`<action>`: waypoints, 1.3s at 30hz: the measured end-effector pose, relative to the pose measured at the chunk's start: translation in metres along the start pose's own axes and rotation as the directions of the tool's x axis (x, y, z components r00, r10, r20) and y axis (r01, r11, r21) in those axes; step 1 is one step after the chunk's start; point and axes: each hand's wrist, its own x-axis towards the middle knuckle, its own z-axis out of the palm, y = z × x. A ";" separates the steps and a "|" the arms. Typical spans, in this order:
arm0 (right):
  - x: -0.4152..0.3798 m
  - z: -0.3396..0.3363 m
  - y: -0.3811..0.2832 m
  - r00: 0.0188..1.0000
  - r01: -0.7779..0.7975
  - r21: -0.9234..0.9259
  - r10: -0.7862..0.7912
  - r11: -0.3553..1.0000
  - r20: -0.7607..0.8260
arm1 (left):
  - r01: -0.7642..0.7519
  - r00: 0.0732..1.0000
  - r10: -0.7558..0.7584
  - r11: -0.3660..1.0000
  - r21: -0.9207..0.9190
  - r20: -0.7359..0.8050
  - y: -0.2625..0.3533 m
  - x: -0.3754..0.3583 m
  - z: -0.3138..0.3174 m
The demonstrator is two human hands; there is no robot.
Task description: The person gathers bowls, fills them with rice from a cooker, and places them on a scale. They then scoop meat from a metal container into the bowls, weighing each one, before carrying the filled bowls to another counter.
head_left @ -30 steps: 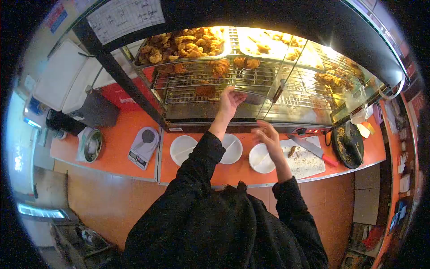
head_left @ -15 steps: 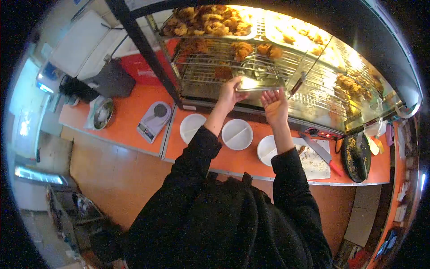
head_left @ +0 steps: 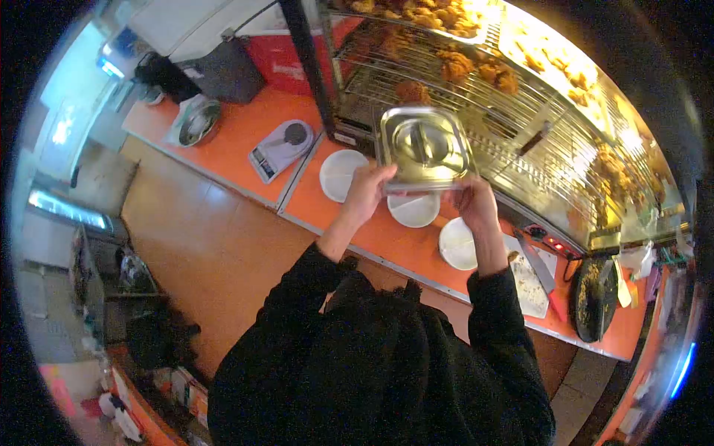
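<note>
A square steel pan with a lid and a central handle [head_left: 424,143] is held between both hands, raised over the orange counter in front of the warming cabinet. My left hand [head_left: 367,192] grips its near left corner, thumb on top. The near right corner is in my right hand [head_left: 476,201], whose fingers are curled at the edge. Below on the counter are three white divided bowls: one [head_left: 342,175] left of the pan, one [head_left: 414,210] partly hidden under it, one [head_left: 458,244] beside my right wrist.
The glass cabinet [head_left: 513,141] holds fried pieces on wire racks. A scale [head_left: 280,151] and a steel bowl [head_left: 198,123] stand at left. To the right lie a white board [head_left: 529,286], a red-handled knife [head_left: 547,279] and a black pan [head_left: 593,301].
The steel pan has come out from the cabinet toward me and is tilted so its top shows. My right hand, open under it before, has closed on its edge. The view has shifted.
</note>
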 end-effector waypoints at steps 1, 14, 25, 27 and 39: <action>-0.014 0.006 0.006 0.996 -0.088 -0.016 0.088 0.996 0.025 | 0.008 0.999 -0.007 1.000 0.019 -0.035 -0.001 -0.018 -0.009; -0.013 0.125 0.162 0.711 -0.497 -0.427 0.636 0.756 0.299 | 0.188 0.927 -0.113 0.965 0.183 -0.357 0.053 -0.180 -0.228; 0.039 0.114 0.253 0.824 -0.496 -0.493 0.567 0.715 -0.007 | 0.410 0.893 -0.357 0.896 0.172 -0.274 0.035 -0.077 -0.314; 0.033 0.122 0.246 0.832 -0.489 -0.645 0.535 0.587 -0.144 | 0.438 0.899 -0.385 0.774 0.458 -0.209 0.030 -0.063 -0.334; 0.018 0.175 0.217 0.926 -0.307 -0.950 0.247 0.059 -0.284 | 0.013 0.899 -0.431 -0.153 0.988 -0.078 0.120 -0.025 -0.293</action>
